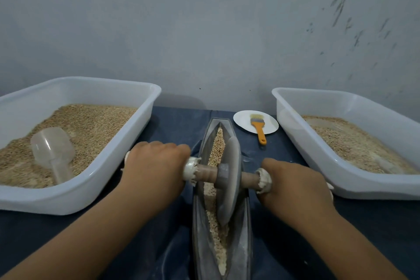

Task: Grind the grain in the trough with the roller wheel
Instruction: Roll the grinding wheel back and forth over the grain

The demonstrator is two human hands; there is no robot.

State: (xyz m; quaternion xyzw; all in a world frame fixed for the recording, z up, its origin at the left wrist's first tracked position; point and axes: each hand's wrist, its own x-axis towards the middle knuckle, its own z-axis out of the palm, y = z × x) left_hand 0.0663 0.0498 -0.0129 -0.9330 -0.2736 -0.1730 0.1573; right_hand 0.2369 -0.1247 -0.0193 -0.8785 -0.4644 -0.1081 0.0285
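A long grey boat-shaped trough (243, 245) runs away from me at the table's middle, with tan grain (218, 145) lying along its groove. A grey roller wheel (229, 179) stands upright in the groove near the trough's middle, on a wooden axle (205, 171) wrapped in white at both ends. My left hand (156, 166) grips the axle's left end. My right hand (295, 186) grips the right end. The grain nearer to me looks paler and more crushed.
A white tub (127, 161) of grain with a clear plastic scoop (53, 150) stands at the left. Another white tub (302, 143) with ground grain is at the right. Behind the trough a white plate (243, 120) carries an orange-handled brush (259, 128). A dark blue cloth (172, 125) covers the table.
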